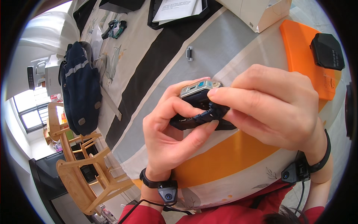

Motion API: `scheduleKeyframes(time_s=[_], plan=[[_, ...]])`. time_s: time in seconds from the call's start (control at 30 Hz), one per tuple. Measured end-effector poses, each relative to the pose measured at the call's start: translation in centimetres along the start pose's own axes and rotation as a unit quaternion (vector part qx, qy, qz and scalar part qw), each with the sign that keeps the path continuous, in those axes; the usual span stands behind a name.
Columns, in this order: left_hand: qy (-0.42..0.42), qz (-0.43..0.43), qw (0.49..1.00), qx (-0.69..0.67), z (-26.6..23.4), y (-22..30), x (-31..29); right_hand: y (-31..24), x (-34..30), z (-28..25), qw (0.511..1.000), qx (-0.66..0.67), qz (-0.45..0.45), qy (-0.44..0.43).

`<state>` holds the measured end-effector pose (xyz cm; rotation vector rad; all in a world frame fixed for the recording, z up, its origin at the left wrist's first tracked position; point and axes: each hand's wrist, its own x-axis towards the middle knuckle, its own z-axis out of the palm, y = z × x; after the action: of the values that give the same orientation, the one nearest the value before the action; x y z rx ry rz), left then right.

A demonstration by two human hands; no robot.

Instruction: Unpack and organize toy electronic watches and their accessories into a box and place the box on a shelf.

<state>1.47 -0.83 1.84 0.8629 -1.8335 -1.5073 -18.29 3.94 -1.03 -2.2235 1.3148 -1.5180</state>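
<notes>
The left hand grips a boxy black plastic device with a translucent rim, apparently steadying it for the right hand, whose fingers pinch its right end.

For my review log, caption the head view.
Left hand and right hand hold a small black device above a striped tablecloth.

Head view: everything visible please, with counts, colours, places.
Device: one, mostly black, between hands
Small part: one, grey and black, on tablecloth
Tablecloth: one, multicoloured, beneath hands
Flat case: one, orange, right
Octagonal item: one, black, upper right
Tray: one, black, top
Papers: several, white, in tray
Box: one, white, upper right
Bag: one, navy, left
Chairs: at least two, wooden, left
Window: one, bright, left
Wrist cameras: two, dark, wrists
Left hand: one, holding device
Right hand: one, touching device
</notes>
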Motion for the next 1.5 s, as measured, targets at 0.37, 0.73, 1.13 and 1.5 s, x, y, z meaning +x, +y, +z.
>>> scheduleKeyframes(time_s=[0.37,0.73,1.13,1.5], plan=[[0.013,0.009,1.000,-0.002,0.2,-0.4,0.0,-0.3,0.0,-0.1,0.999,-0.034,-0.005,-0.019],[0.039,0.047,0.992,0.107,0.5,-0.6,0.0,0.0,-0.3,0.4,0.999,-0.037,-0.026,-0.001],[0.060,0.069,0.989,0.120,1.0,-0.7,-0.1,-0.3,-0.3,0.4,0.998,-0.049,-0.040,0.001],[0.064,0.076,0.982,0.163,1.4,-0.6,-0.3,-0.5,-0.4,0.0,0.997,-0.048,-0.054,-0.023]])
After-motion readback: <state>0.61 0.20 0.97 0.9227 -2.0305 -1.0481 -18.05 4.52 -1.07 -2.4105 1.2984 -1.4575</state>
